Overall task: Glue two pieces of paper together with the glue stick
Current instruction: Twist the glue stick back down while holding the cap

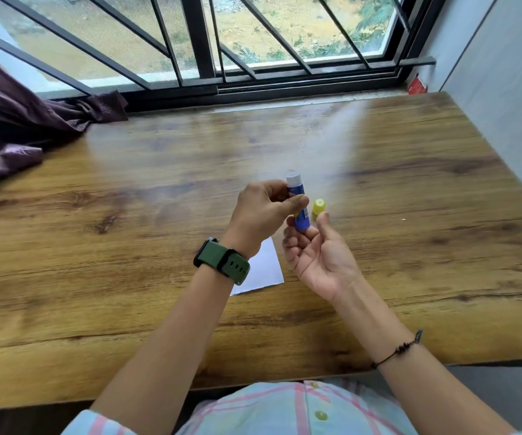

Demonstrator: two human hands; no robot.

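One glue stick (297, 204), blue with a pale top end, held above the desk (128, 215) between the two hands. The left hand (264, 211) pinches the upper barrel — thumb across the front, fingers curled behind. The right hand (316, 255) lies palm up beneath it, its fingers loosely bent, with the fingertips against the lower end of the stick; whether they truly clamp it cannot be told. One yellow cap (319, 209) shows just beside the stick, at the right thumb tip; whether it stands on the desk or is held cannot be told.

One white paper (264, 268) is visible, flat on the desk under the left wrist and partly hidden by it; a second sheet cannot be made out.

One green watch (222, 262) on the left wrist; one dark cord bracelet (397, 350) on the right forearm. One purple curtain (18, 127) — bunched at the desk's far left corner. One barred window (203, 42) runs along the far edge, with one small red object (416, 84) on the sill at right.
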